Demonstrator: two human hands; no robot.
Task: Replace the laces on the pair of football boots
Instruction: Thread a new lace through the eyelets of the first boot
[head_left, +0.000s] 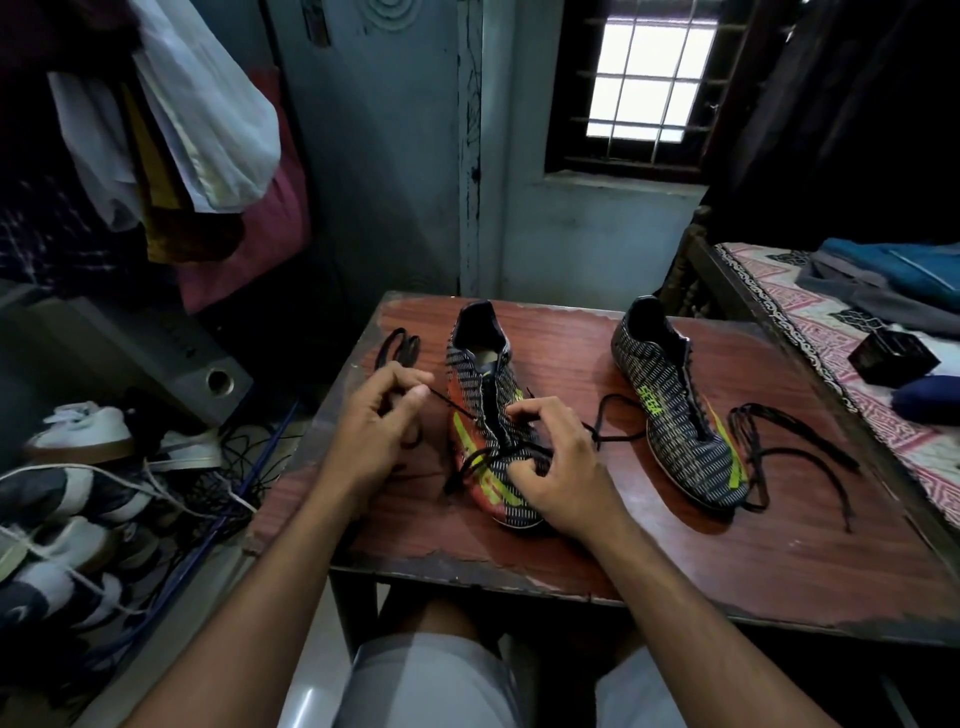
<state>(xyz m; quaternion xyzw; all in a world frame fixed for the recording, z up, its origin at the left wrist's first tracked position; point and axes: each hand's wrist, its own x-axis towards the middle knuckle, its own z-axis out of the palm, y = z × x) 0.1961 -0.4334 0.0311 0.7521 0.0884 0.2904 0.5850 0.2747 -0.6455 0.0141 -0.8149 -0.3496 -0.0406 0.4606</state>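
Your left hand (382, 415) is raised over the left edge of the table (597, 545), its thumb and forefinger pinching one end of a black lace (524, 451) that runs taut from the pinch down toward the near boot (491, 421); your right hand (553, 462) sits on the front half of that same boot, fingers curled round the lace where it crosses the eyelets, so the two hands are apart and each grips a different stretch of the one lace; the near boot stands in the middle of the table, toe toward you and heel toward the far edge, with only its lowest eyelets threaded and the upper opening bare; another stretch of this lace trails off to the right across the wood, between the two boots; the second boot (675, 405) stands well apart toward the right edge, toe also toward you, with no lace visible through its eyelets; just beside it, at the right edge, a loose black lace (779, 457) lies in open loops, touching the boot's toe end; another black lace (400, 351) lies coiled near the far left corner, partly hidden behind your left hand; beyond the right edge is a bed with a patterned cover (831, 343); below the left edge, several shoes (78, 431) lie on the floor.
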